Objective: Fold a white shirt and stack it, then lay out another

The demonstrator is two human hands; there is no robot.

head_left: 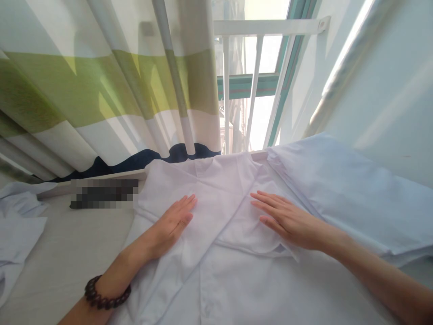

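Observation:
A white garment with a front placket, like a shirt or coat [216, 180], lies spread in front of me, its sleeves folded across the body. My left hand [176, 221] rests flat on the left part of the cloth, fingers stretched out. On the right, my right hand [280, 214] lies with its fingers extended over the folded sleeve. Neither hand grips anything. A dark beaded bracelet [106, 293] circles my left wrist. The garment's lower end runs out of view at the bottom.
A stack of folded white cloth [358, 194] lies at the right by the wall. More white cloth [20, 243] is at the far left. A blurred-out dark object [103, 193] sits near the back edge. Behind hang a green-striped curtain [111, 85] and a white railing [270, 28] before the window.

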